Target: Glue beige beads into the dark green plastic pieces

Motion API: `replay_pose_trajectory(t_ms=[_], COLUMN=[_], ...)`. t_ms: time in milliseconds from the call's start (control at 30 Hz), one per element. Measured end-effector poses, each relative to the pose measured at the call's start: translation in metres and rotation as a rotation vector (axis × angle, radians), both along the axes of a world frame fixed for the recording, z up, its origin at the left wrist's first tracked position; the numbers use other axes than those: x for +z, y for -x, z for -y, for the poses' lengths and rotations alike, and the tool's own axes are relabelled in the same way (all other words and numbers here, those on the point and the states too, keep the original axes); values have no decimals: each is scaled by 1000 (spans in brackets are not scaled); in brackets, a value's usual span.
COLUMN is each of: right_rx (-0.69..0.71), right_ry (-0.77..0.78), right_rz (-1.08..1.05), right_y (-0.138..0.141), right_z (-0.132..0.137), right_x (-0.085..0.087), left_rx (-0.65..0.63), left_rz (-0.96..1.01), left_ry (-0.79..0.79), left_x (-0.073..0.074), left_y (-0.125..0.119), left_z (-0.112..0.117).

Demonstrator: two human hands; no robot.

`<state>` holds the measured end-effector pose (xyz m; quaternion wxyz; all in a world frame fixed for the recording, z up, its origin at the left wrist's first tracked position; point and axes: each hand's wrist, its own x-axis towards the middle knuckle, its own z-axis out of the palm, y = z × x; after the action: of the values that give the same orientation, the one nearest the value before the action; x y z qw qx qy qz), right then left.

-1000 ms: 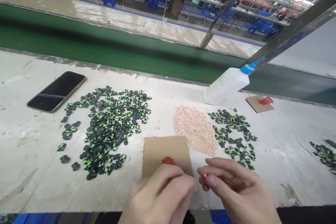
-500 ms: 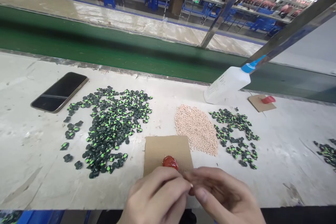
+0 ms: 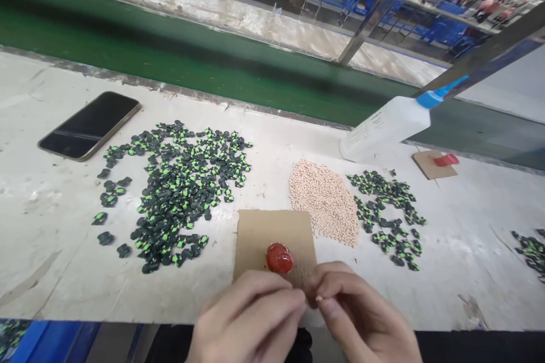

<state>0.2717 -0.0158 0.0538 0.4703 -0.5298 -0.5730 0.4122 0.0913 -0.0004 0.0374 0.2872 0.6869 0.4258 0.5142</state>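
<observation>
In the head view my right hand (image 3: 364,312) pinches a tiny beige bead-like piece (image 3: 318,298) between thumb and fingers. Close beside it, my left hand (image 3: 249,317) has its fingers pressed together; whatever lies between them is hidden. Just beyond the hands, a red cap-like dish with glossy contents (image 3: 279,257) sits on a cardboard square (image 3: 272,227). A heap of small beige pieces (image 3: 323,201) lies to the right of the cardboard. Small dark pieces with green marks form a large pile (image 3: 179,198) on the left and a smaller group (image 3: 389,215) on the right.
A phone (image 3: 89,125) lies at the left of the worktable (image 3: 55,278). Toward the back right, a white bottle with a blue nozzle (image 3: 387,127) stands tilted in view. Another cardboard piece (image 3: 426,165) carries a red cap (image 3: 446,160). More dark pieces (image 3: 530,249) lie at the right edge.
My hands have drawn slightly apart, and the beige piece that was between both hands' fingertips is now in my right fingers. The camera view has shifted, showing more of the red dish.
</observation>
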Motion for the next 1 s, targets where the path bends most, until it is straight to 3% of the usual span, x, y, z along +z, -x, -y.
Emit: replay_pose_trajectory(t_ms=[100, 300, 567, 1000], right_rx=[-99, -16, 9, 17], right_ry=[-99, -207, -235, -201], right_rz=[198, 379, 477, 466], right_y=[-4, -4, -3, -3], right_z=[-1, -2, -4, -3], right_x=[-11, -29, -29, -27], left_rx=[38, 1, 19, 0], left_rz=[4, -56, -63, -80], left_ry=[97, 214, 216, 231], left_x=[-3, -12, -12, -15], left_y=[10, 19, 16, 15], left_z=[-3, -10, -13, -14])
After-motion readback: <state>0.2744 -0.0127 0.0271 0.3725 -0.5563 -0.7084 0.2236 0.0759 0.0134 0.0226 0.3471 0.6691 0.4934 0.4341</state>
